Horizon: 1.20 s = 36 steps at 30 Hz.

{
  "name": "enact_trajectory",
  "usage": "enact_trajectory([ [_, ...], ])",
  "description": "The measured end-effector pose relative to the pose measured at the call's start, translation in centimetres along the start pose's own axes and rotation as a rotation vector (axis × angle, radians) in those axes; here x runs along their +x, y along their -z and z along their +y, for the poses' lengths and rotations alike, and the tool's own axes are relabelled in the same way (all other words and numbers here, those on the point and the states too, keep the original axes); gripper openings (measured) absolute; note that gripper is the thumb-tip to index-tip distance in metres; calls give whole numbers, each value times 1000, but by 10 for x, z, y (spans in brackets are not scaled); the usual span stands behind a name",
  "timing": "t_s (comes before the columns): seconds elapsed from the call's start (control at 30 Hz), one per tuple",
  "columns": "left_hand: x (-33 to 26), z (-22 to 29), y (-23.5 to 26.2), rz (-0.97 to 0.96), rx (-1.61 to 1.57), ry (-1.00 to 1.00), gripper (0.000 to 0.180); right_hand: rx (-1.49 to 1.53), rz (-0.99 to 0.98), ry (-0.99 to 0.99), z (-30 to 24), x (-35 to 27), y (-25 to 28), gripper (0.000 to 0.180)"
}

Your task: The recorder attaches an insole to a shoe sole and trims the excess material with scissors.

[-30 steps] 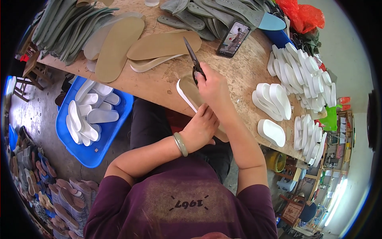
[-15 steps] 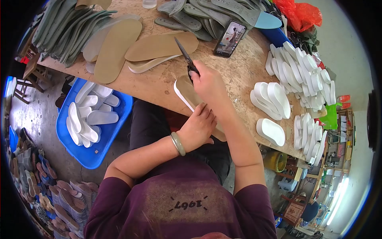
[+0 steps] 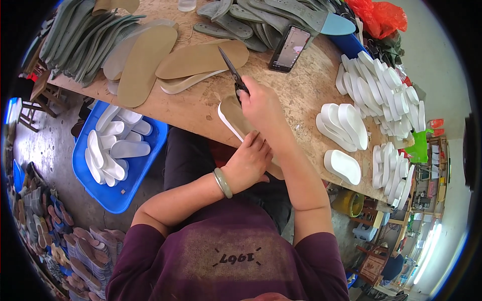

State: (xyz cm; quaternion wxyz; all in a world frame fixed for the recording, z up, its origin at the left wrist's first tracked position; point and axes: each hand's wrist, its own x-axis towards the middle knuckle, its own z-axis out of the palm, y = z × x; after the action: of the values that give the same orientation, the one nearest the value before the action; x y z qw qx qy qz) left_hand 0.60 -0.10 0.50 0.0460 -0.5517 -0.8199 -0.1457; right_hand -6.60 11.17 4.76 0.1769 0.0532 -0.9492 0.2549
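Note:
A pair of dark scissors (image 3: 231,65) is in my right hand (image 3: 261,103), fingers wrapped round the handles. Its blades look closed and point to the far left, above the table. Under my hands, at the table's near edge, lies a shoe sole (image 3: 232,113) with a tan top and a white side. My left hand (image 3: 249,159), a pale bangle (image 3: 223,182) on its wrist, holds the sole with its fingers bent over it. My right forearm and both hands cover much of the sole. Beyond it rest another white-sided sole (image 3: 193,82) and tan insoles (image 3: 147,65).
Grey soles (image 3: 85,42) are stacked at the far left. A phone (image 3: 289,48) stands near more grey soles (image 3: 281,20). White wedge pieces (image 3: 342,167) sit along the right side. Left of my legs, a blue tub (image 3: 113,199) holds more white pieces.
My hands, the scissors and the sole keep nearly the same place; the whole view has shifted slightly. The picture on the phone screen is different.

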Motion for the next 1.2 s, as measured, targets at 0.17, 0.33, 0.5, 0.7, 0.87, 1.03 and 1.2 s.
enact_trajectory([
  [0.17,0,-1,0,-30,-24,-2,83,-42,30,66,-2,-10,-1,25],
  [0.33,-2,-5,-14,87,-104,-59,77,-79,125,215,-10,-32,-5,30],
  [0.5,-2,-6,-22,254,-284,-53,66,-180,70,277,-13,-39,-9,36],
  [0.7,0,-7,-23,277,-374,-78,55,-101,76,263,-13,-41,-6,39],
  [0.87,1,-6,-20,335,-398,-71,51,-117,124,276,-12,-39,-7,35],
  [1.03,0,-7,-15,310,-408,-61,49,-89,97,272,-10,-38,-7,41],
  [1.2,-1,-7,-18,285,-333,-66,53,-72,76,241,-9,-42,-2,42],
])
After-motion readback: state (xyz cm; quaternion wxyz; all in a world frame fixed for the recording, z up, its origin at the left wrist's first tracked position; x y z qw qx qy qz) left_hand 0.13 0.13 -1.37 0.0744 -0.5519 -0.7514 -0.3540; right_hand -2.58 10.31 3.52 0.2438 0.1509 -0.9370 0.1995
